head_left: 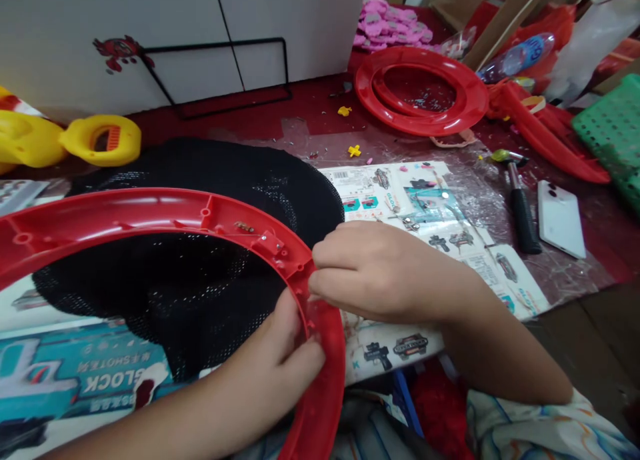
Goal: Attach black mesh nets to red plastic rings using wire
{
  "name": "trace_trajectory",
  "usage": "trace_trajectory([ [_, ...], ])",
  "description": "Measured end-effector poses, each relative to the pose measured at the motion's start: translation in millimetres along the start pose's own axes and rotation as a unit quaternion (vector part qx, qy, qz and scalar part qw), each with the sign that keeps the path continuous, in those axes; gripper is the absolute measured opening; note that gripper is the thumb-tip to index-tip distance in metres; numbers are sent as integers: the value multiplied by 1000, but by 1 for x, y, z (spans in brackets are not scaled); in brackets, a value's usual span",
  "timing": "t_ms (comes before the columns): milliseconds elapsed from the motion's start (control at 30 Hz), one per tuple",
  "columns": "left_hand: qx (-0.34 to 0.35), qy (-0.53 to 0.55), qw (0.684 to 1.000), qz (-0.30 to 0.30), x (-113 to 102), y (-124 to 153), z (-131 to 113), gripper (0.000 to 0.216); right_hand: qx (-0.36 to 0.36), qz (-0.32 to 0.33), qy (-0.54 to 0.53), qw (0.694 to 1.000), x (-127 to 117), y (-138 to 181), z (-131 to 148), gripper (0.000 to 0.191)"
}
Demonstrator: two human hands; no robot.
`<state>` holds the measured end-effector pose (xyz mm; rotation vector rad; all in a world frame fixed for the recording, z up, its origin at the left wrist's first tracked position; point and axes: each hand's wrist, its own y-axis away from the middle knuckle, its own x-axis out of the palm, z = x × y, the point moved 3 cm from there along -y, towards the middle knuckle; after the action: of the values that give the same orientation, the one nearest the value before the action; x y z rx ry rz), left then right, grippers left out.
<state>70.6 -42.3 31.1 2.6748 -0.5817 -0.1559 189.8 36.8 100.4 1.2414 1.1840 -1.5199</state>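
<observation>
A large red plastic ring (165,207), hollow side up with screw posts and ribs, lies partly over a black mesh cloth (235,167). My left hand (285,353) grips the ring's right part from the inner side, its thumb and fingers closed about the rim. Over the ring's outer edge, just above, my right hand (370,270) is closed with curled fingers close to the plastic; whatever they pinch is hidden. Near the hands, a small red block (273,243) with a metal piece is set in the channel. Several tiny brass-coloured bits (245,227) lie beside it.
Printed cardboard (425,227) covers the tabletop. Farther back lie another red ring (370,87), pink pieces (390,23) and a black wire frame (215,45). Yellow plastic parts (100,140) stand left. A black-handled hammer (523,210), white phone (560,219) and green basket (613,133) are right.
</observation>
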Motion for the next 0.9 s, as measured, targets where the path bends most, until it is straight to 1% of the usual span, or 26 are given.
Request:
trace_trajectory([
  [167,5,-36,999,15,1,3,-1,36,-7,-13,-44,999,-2,-1,-1,24],
  [267,1,-35,999,18,2,4,-1,33,1,-23,-91,996,-1,-2,-1,24],
  [400,-2,-19,999,28,3,5,0,34,6,-6,-177,984,-1,-3,-1,25],
  [500,1,-10,999,41,3,6,-2,31,5,11,-210,978,-1,-4,-2,28],
  [600,-4,-8,999,41,3,6,-4,29,7,15,-202,979,-1,-6,-2,27],
  [700,-18,-2,999,41,3,5,-4,31,21,15,-168,985,2,-8,-1,23],
  [800,-20,12,999,30,3,5,-2,28,41,26,-141,989,5,-9,-3,20],
  [900,-37,83,995,36,6,6,1,30,51,41,-151,986,5,-9,-7,20],
])
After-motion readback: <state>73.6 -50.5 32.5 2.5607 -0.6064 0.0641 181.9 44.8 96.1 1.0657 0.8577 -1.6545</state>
